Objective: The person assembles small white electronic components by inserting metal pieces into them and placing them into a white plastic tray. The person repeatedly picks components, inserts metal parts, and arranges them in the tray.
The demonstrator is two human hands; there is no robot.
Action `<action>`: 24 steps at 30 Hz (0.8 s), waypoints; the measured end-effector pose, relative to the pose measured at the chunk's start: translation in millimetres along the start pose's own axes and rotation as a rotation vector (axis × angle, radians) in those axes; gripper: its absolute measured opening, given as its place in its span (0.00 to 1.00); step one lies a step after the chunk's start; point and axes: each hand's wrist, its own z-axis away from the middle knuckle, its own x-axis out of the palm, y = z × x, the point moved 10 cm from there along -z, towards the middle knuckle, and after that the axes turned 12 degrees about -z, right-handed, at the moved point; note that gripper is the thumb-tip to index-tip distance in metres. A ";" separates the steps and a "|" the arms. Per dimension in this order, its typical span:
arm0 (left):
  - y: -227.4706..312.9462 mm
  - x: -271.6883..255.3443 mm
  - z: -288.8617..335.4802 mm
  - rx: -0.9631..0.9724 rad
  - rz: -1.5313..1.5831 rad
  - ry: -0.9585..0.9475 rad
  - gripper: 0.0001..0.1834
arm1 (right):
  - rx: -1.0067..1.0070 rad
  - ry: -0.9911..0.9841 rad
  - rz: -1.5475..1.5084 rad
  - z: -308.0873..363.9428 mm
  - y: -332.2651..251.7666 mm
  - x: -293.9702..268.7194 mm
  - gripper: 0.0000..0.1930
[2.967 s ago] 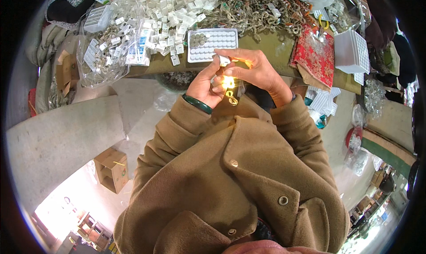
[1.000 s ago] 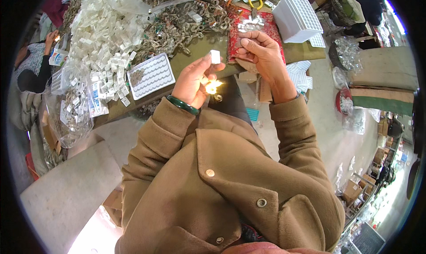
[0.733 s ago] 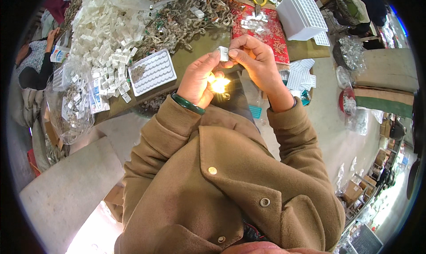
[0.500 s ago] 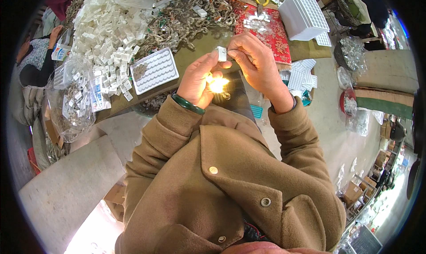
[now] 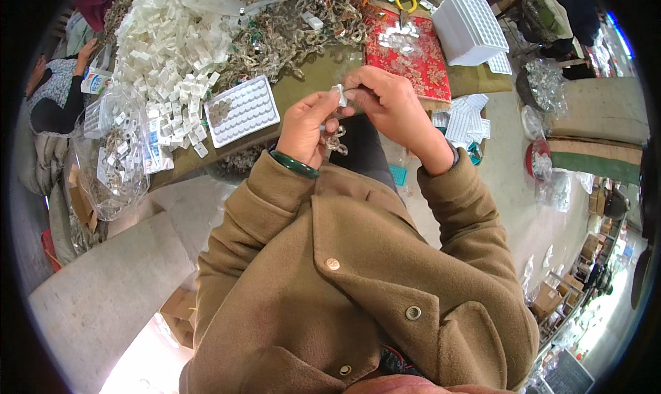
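The white clip [image 5: 339, 94] sits pinched between my left hand [image 5: 308, 127] and right hand [image 5: 391, 103], fingertips closed on it above the table edge [image 5: 313, 77]. The bright glint is gone. A chain [image 5: 336, 141], I think, dangles from my left fingers; the tray [image 5: 242, 110] lies beyond.

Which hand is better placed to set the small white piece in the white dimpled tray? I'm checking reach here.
Probably the left hand: it pinches the small white piece together with the right hand, and the white dimpled tray lies on its side.
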 end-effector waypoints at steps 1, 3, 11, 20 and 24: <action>-3.1 -1.1 -0.2 -0.035 0.035 -0.011 0.11 | 0.107 0.009 -0.113 1.3 12.0 1.1 0.04; -5.3 -3.5 -0.8 -0.068 0.107 -0.032 0.12 | 0.240 0.070 -0.418 6.2 28.4 4.7 0.05; -20.4 -8.1 12.2 -0.189 0.130 -0.077 0.10 | 0.079 -0.015 -0.115 15.0 18.2 14.2 0.05; -32.1 -28.9 11.5 -0.134 -0.210 -0.013 0.09 | -0.041 -0.148 -0.006 20.5 13.8 30.2 0.06; -26.3 -32.6 14.7 -0.084 -0.389 0.016 0.11 | 0.017 -0.290 -0.063 14.8 23.0 38.5 0.06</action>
